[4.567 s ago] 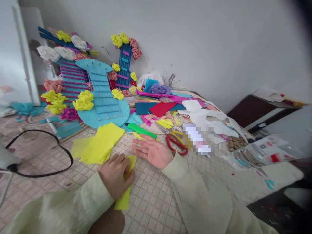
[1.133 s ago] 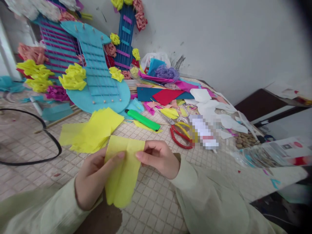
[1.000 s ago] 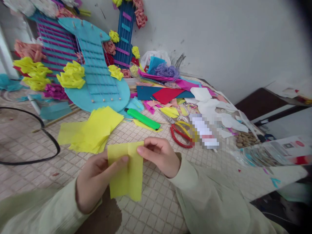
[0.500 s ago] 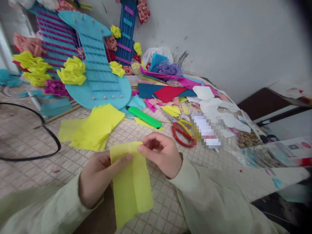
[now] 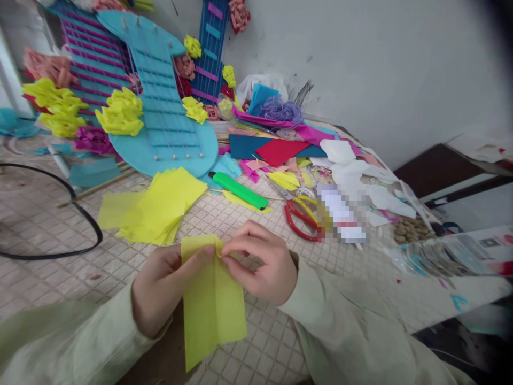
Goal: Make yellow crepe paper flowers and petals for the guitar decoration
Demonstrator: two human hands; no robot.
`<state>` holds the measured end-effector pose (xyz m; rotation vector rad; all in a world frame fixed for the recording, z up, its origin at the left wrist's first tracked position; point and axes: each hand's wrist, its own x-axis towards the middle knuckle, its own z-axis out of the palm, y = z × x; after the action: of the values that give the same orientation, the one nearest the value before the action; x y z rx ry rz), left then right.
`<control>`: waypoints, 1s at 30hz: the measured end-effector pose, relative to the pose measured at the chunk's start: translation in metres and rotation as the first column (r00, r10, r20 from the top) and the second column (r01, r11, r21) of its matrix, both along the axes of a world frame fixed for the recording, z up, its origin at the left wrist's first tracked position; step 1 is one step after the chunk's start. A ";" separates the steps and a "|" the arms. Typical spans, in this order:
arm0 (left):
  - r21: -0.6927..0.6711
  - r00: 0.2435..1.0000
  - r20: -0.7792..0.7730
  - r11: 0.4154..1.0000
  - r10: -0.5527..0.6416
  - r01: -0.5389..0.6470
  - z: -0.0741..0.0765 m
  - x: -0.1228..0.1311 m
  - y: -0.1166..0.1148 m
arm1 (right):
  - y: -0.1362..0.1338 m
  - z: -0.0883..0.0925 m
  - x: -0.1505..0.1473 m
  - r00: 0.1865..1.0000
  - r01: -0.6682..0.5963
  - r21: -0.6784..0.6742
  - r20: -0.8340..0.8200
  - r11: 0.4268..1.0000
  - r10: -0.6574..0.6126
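A sheet of yellow crepe paper [image 5: 214,315] with a crease down its length hangs between my hands over the table's near edge. My left hand [image 5: 162,283] grips its upper left part, thumb in front and the other fingers behind. With thumb and forefinger, my right hand [image 5: 260,262] pinches the top edge near the crease, where the right corner is folded inward. Beyond the hands lies a fanned stack of yellow paper sheets [image 5: 160,206]. A green box cutter [image 5: 238,191] rests to the right of the stack.
Red-handled scissors [image 5: 300,222] lie right of the cutter, beside a blurred-out packet [image 5: 340,214]. Blue cardboard guitar shapes [image 5: 168,101] with yellow paper flowers [image 5: 119,112] lean at the back. A black cable [image 5: 90,219] loops at left. Paper scraps and purple yarn [image 5: 282,109] sit farther back.
My right hand has moved left along the top edge, bringing the sheet's right corner inward toward the crease. My left hand keeps its hold.
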<state>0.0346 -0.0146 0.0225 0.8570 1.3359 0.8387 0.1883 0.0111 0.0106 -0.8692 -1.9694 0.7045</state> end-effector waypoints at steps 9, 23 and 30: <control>0.023 0.995 -0.033 0.995 -0.096 0.097 -0.001 -0.002 0.001 | 0.000 0.005 0.003 0.986 -0.070 -0.208 -0.160 0.976 0.037; 0.233 0.975 -0.213 0.965 -0.067 0.118 -0.017 -0.005 0.000 | 0.006 -0.001 0.001 0.982 -0.084 -0.650 -0.183 0.755 -0.048; 0.168 0.966 -0.234 0.975 -0.107 0.149 -0.004 0.001 -0.001 | 0.007 -0.001 -0.001 0.956 -0.144 -0.748 -0.275 0.648 -0.105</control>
<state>0.0355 -0.0156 0.0182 1.2002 1.3942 0.7895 0.1875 0.0177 0.0093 -1.1376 -1.3691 1.6551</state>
